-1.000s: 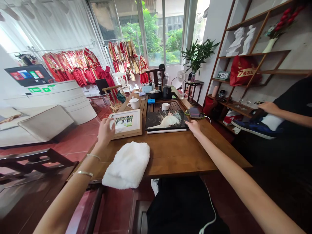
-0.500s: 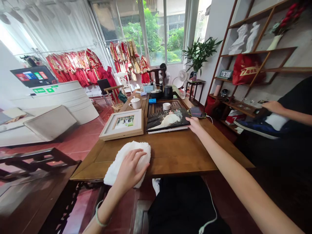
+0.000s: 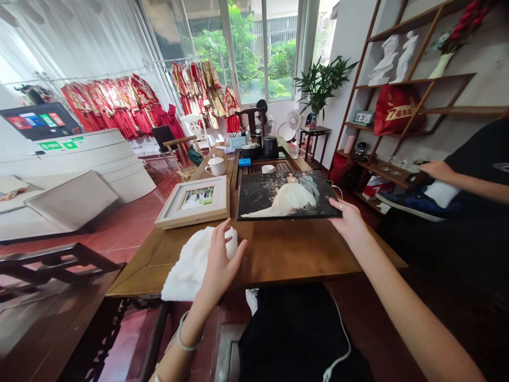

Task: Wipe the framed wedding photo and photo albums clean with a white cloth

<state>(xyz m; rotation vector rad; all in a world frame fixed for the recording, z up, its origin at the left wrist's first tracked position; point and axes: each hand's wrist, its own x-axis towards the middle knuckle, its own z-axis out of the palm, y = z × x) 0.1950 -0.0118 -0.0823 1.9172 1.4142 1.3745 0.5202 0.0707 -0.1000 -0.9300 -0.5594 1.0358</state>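
- The right hand (image 3: 350,222) is grasping the near right corner of the dark photo panel (image 3: 278,195); the panel extends to the left of this hand.
- The left hand (image 3: 220,260) is holding nothing, its fingers spread, over the white cloth (image 3: 185,270); I cannot tell if they touch.
- The wooden picture frame (image 3: 222,204) lies ahead of the left hand, slightly leftward.

The right fingers (image 3: 344,209) have raised the photo panel (image 3: 278,195).
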